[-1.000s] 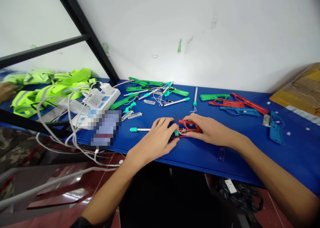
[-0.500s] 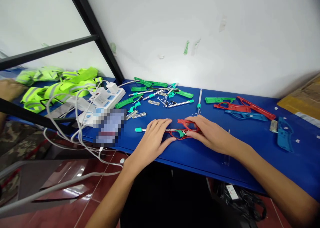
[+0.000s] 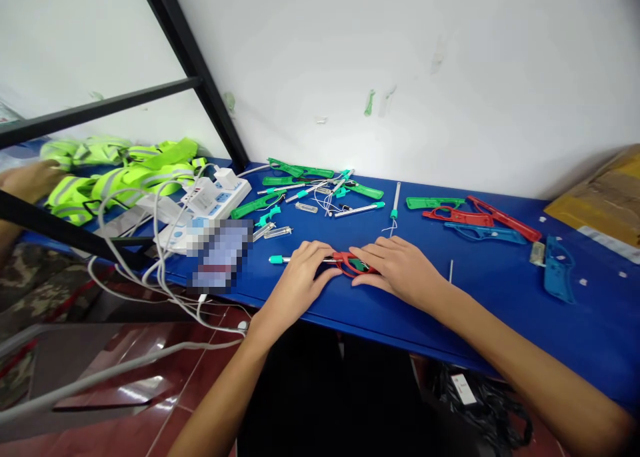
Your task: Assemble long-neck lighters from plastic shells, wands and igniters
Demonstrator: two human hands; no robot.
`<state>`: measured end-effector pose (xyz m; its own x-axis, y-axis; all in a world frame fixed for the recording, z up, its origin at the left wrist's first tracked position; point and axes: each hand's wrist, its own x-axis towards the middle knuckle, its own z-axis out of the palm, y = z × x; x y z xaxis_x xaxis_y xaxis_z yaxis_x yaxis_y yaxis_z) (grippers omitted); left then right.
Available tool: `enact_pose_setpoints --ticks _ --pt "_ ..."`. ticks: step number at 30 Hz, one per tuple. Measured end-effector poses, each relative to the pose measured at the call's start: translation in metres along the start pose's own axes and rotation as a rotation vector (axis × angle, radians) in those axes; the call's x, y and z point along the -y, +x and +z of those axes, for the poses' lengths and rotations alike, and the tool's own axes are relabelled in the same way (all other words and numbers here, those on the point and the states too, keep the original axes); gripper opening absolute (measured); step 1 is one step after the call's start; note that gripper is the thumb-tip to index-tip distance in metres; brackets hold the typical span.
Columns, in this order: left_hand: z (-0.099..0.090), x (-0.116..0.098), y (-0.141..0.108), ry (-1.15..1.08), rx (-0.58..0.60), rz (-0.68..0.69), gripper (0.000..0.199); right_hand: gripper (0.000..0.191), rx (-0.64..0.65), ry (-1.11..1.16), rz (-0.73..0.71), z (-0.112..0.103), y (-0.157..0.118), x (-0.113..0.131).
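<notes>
On the blue table, a red plastic lighter-shaped casing [image 3: 350, 263] lies between my hands, with a green part showing inside its loop. My left hand [image 3: 303, 277] grips its left end, and a metal rod with a teal tip [image 3: 277, 259] sticks out to the left from under the fingers. My right hand [image 3: 395, 270] is closed around the casing's right end, which its fingers cover. Beyond my hands a metal rod with a teal collar and thin wires [image 3: 395, 213] lies on the table.
Green casings and wired rods [image 3: 320, 190] lie behind my hands. Red [image 3: 453, 215] and blue casings [image 3: 559, 270] are on the right, near a cardboard box [image 3: 600, 197]. At left are a power strip [image 3: 220, 203], cables, a phone [image 3: 220, 253], yellow straps and another person's hand.
My right hand has moved slightly left and down, bringing a red casing piece onto the one by my left hand. The two pieces now overlap.
</notes>
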<state>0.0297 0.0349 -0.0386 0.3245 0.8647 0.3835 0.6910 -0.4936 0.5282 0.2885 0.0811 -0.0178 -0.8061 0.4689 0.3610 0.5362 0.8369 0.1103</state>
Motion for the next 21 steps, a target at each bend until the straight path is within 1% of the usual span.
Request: enact_pose_setpoints --ticks 3,5,8,10,14,17,21 --pt "0.001 0.003 -0.002 -0.063 -0.027 -0.055 0.031 0.057 -0.010 -0.024 -0.013 0.001 0.001 0.001" --pt "0.002 0.004 -0.003 -0.080 -0.043 -0.056 0.037 0.056 -0.014 -0.032 -0.016 0.001 0.002 0.002" --pt "0.001 0.005 -0.002 -0.041 -0.028 0.008 0.026 0.054 -0.019 -0.050 -0.020 0.001 0.005 0.005" --pt "0.001 0.005 -0.001 -0.010 -0.031 0.026 0.024 0.054 -0.029 -0.057 -0.023 0.002 0.007 0.008" --pt "0.000 0.003 0.001 0.062 -0.066 -0.002 0.024 0.056 -0.034 -0.048 -0.022 0.003 0.009 0.011" --pt "-0.001 0.002 0.000 0.109 -0.056 -0.024 0.022 0.055 0.005 -0.007 -0.020 0.002 0.007 0.010" --pt "-0.002 0.002 0.000 0.099 -0.038 -0.061 0.021 0.052 0.060 0.152 -0.002 -0.010 -0.002 -0.001"
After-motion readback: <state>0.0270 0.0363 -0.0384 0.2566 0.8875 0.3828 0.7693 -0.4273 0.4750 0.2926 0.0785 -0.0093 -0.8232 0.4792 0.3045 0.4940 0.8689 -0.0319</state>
